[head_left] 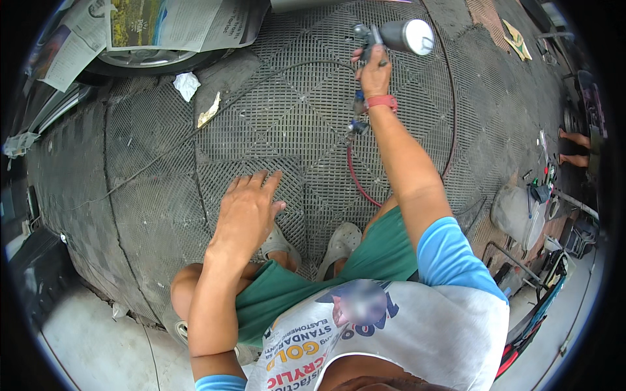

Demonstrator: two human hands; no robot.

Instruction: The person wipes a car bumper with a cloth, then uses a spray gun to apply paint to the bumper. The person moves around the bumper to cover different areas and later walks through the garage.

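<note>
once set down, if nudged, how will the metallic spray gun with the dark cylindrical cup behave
Probably tippy: the dark cylindrical cup outsizes the slim metallic spray gun. The cup's round side could roll. The curving red rubbery hose may tug it.

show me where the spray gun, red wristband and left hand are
Spray gun (395, 34), head view, on its dark cup
Red wristband (382, 101), head view, middle of the band
Left hand (246, 207), head view, back of the hand
</note>
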